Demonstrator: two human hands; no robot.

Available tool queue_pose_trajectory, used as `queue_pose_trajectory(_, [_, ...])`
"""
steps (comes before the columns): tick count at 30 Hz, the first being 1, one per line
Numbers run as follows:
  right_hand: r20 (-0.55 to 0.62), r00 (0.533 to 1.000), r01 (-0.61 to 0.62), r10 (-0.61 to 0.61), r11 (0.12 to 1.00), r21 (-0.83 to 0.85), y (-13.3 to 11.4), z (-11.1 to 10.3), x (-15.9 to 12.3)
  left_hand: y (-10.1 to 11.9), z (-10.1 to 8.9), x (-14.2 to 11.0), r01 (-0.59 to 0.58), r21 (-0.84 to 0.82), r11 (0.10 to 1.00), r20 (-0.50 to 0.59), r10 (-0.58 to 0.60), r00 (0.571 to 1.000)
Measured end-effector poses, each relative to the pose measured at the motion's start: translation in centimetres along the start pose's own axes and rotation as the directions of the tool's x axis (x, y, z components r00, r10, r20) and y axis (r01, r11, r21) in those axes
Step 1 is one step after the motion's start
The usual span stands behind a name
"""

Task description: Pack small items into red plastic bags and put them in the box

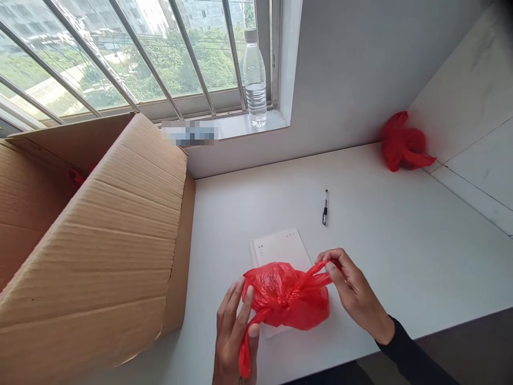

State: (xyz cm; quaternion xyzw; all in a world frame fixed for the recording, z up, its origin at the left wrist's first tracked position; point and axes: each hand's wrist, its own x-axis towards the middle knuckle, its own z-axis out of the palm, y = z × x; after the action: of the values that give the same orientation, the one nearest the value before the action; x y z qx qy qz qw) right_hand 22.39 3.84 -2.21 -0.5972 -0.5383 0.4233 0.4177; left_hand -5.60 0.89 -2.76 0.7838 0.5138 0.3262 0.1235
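A red plastic bag (pixel 308 310), knotted in the middle, rests over a white booklet (pixel 278 247) on the table. What is inside the bag cannot be made out. My right hand (pixel 352 289) pinches one handle end of the bag between thumb and fingers, drawing it to the right. At the bag's left side is my left hand (pixel 232 329), its fingers against the plastic. The other handle end runs between its thumb and index finger and hangs down over the palm. Part of the booklet is hidden under the bag.
On the left stands a large open cardboard box (pixel 120 230) with something red inside. A black pen (pixel 325 207) lies beyond the booklet. Another red plastic bag (pixel 404 144) sits in the far right corner. A water bottle (pixel 255 80) stands on the windowsill (pixel 234 125).
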Motion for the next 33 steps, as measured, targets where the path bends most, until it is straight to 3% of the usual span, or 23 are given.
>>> queue_pose_trajectory(3, [0.011,0.997,0.073,-0.074,0.994,0.076,0.6,2.6,-1.9,0.9,1.7,1.2,-0.199,0.072,0.977,0.103,0.191,0.976])
queue_pose_trajectory(7, [0.102,0.962,0.268,-0.254,0.950,-0.162,3.2,5.4,-3.2,0.7,4.3,1.6,-0.333,0.221,0.917,0.285,0.266,0.921])
queue_pose_trajectory(10, [0.145,0.926,0.378,-0.349,0.857,-0.349,4.9,6.0,-3.0,0.2,5.4,1.0,-0.333,0.280,0.900,0.318,0.240,0.917])
queue_pose_trajectory(15, [0.148,0.895,0.441,-0.420,0.788,-0.431,5.6,6.0,-2.5,-0.1,6.0,0.6,-0.321,0.295,0.900,0.325,0.221,0.919])
queue_pose_trajectory(27, [0.155,0.914,0.404,-0.376,0.796,-0.451,5.9,6.2,-1.9,-0.1,6.4,1.0,-0.278,0.276,0.920,0.338,0.178,0.924])
queue_pose_trajectory(33, [0.158,0.943,0.332,-0.293,0.867,-0.371,6.1,6.3,-2.2,0.3,6.1,1.1,-0.230,0.196,0.953,0.357,0.149,0.922])
